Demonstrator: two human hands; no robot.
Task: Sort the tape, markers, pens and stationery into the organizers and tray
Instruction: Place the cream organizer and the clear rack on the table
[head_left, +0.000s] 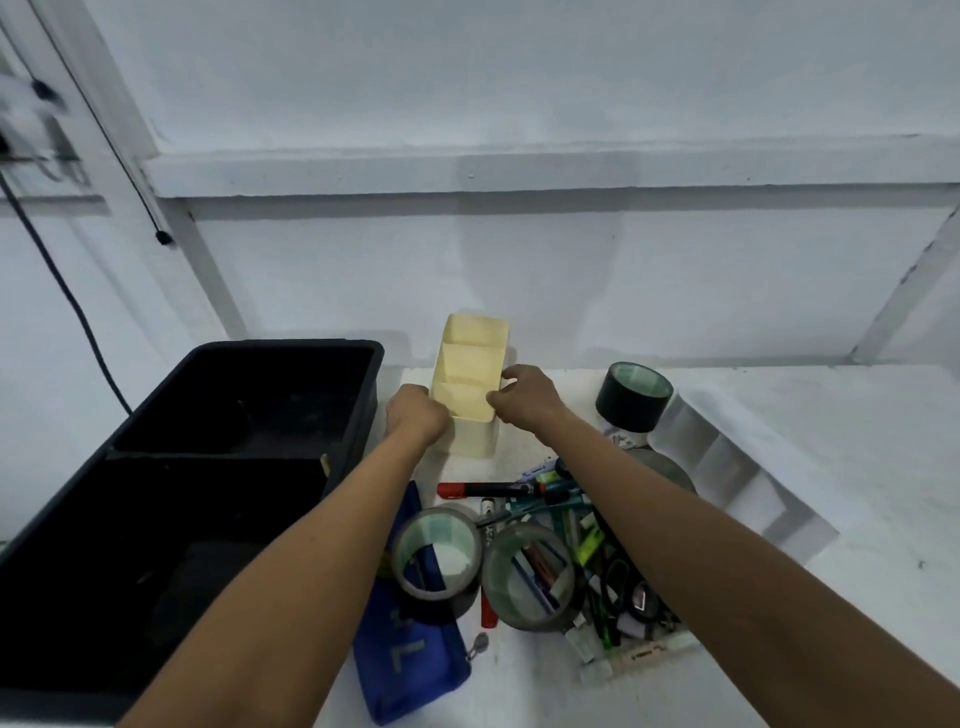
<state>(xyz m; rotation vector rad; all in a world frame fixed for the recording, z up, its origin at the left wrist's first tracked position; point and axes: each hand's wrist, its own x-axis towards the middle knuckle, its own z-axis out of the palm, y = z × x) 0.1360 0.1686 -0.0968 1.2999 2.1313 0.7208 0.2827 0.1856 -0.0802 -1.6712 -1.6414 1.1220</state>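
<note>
A cream organizer (470, 364) with three compartments stands upright at the back of the white table. My left hand (415, 415) grips its left side and my right hand (524, 397) grips its right rim. In front lies a pile of markers and pens (550, 499), with a red-capped marker (483, 489) on top. Two clear tape rolls (439, 551) (530, 577) stand on edge near me. A black tape roll (632, 397) sits at the right. A big black tray (234, 415) with two sections fills the left.
A blue zip pouch (410, 654) lies under my left forearm. A clear plastic organizer (737, 467) lies on the table at the right. A ruler (644, 657) pokes out of the pile. The white wall rises right behind the table, with a black cable (62, 280) at the left.
</note>
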